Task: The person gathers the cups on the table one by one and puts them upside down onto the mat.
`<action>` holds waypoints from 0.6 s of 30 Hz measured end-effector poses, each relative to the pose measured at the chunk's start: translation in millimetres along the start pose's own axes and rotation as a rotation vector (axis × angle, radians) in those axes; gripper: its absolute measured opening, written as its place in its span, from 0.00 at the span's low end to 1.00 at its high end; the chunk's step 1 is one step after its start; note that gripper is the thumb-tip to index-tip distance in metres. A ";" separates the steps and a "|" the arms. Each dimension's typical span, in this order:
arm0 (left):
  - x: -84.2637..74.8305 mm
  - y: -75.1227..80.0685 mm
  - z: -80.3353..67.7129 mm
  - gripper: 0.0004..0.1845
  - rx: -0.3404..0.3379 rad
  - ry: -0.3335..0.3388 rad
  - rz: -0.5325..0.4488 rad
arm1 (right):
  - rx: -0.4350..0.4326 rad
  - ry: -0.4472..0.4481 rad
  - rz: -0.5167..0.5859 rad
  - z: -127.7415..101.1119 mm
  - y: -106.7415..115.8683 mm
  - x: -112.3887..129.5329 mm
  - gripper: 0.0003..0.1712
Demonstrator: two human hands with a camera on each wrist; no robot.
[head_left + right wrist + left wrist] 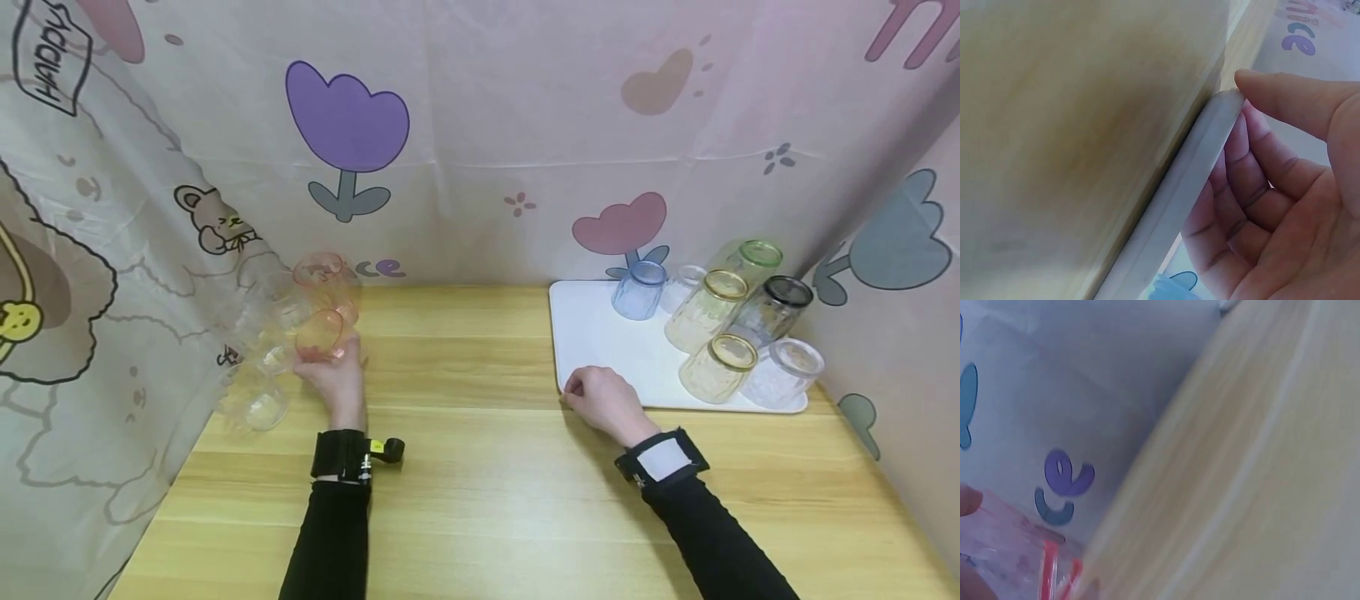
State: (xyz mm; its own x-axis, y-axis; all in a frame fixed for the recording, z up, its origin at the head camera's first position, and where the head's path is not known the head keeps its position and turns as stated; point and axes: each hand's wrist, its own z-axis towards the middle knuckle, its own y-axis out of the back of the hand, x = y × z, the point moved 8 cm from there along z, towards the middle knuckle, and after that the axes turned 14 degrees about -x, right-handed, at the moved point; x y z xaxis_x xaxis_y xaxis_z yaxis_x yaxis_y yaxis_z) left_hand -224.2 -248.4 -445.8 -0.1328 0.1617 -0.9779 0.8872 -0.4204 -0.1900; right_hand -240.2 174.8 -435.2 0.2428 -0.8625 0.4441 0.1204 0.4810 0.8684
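Note:
My left hand (337, 379) grips a pink glass (318, 332) at the left side of the table, fingers curled round its lower part. In the left wrist view, parts of two fingers show on pink glass (1007, 544), with red edges beside it. Another pink glass (318, 268) stands just behind. My right hand (603, 404) is at the near left corner of the white tray (600, 358). The right wrist view shows the thumb on the tray's corner (1225, 100), with the other fingers curled against the inner side of its edge.
Several clear and yellowish glasses (273, 352) cluster left of my left hand, near the curtain. On the tray are a blue glass (640, 292), yellow glasses (716, 371), a dark grey one (772, 312), a green one (753, 258) and clear ones (783, 375). Patterned curtains (480, 125) border the table.

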 end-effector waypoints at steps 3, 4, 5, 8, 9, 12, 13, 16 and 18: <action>-2.4 -6.6 -13.4 0.41 0.050 0.050 -0.041 | -0.019 -0.007 0.036 -0.2 3.7 -0.7 0.06; -2.7 -9.2 -18.5 0.38 0.066 0.068 -0.053 | -0.030 -0.009 0.051 0.0 5.6 -0.8 0.06; -2.8 -11.6 -24.3 0.36 0.087 0.094 -0.058 | -0.045 -0.008 0.069 0.2 8.1 -0.3 0.06; -3.2 -20.0 -42.9 0.28 0.153 0.167 -0.092 | -0.110 0.000 0.119 0.6 16.5 3.2 0.05; -3.6 -23.5 -49.5 0.26 0.179 0.193 -0.109 | -0.136 0.006 0.132 0.6 19.2 4.7 0.05; -6.2 -35.4 -69.8 0.20 0.269 0.244 -0.152 | -0.215 0.031 0.167 -1.3 27.3 10.5 0.04; -7.2 -39.7 -77.3 0.18 0.304 0.264 -0.173 | -0.241 0.041 0.181 -2.1 29.8 12.9 0.04; -7.6 -52.7 -99.7 0.19 0.413 0.334 -0.228 | -0.316 0.069 0.237 -4.8 37.5 20.7 0.03; -6.0 -59.7 -115.0 0.20 0.468 0.396 -0.248 | -0.364 0.096 0.295 -6.7 42.8 27.4 0.02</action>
State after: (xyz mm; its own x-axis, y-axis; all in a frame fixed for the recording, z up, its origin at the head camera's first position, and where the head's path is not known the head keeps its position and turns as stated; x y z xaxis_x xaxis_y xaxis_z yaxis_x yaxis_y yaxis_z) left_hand -225.5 -121.6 -418.5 -0.0566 0.5826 -0.8107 0.5538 -0.6573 -0.5111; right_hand -221.9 172.8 -387.3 0.4029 -0.6710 0.6225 0.3585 0.7414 0.5672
